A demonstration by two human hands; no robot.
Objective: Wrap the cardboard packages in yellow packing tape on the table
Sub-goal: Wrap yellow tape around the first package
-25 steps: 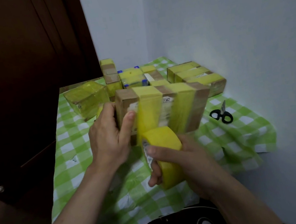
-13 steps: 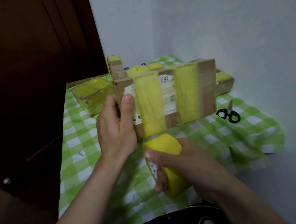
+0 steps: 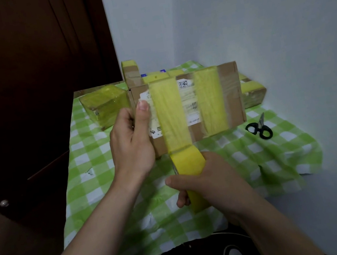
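The cardboard package [image 3: 231, 95], raised over the middle of the tabletop [image 3: 102, 160], is clasped at its left end by the left grip [image 3: 131, 142] while the right grip [image 3: 214, 183] holds the yellow tape roll [image 3: 188, 163] just below it, mid-band; next, seemingly, the roll must pass underneath.

Brown cardboard package [image 3: 232, 95], yellow tape bands [image 3: 170, 114], green-white checked tablecloth [image 3: 277, 154]
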